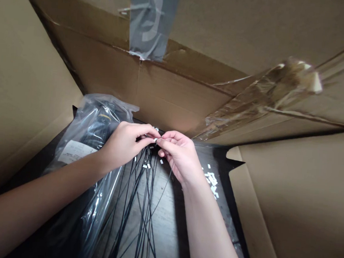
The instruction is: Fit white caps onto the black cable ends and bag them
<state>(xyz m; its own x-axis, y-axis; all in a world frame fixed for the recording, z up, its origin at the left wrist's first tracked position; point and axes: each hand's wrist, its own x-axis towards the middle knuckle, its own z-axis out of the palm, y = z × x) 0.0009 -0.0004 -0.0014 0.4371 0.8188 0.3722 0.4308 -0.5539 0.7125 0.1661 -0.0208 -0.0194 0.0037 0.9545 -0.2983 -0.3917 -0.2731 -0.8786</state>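
My left hand pinches a small white sleeve-like piece between thumb and index finger. Right beside it, the fingertips of my right hand are closed on the end of a thin black wire, which trails down below the palm. The two sets of fingertips meet, so how far the wire end sits in the white piece is hidden. Under both hands lies a loose bundle of long black wires. A few white pieces are at the far ends of these wires.
A clear plastic bag of black wires with a white label lies at left. A pile of small white pieces sits on the dark tabletop at right. Cardboard panels with tape enclose the back and both sides.
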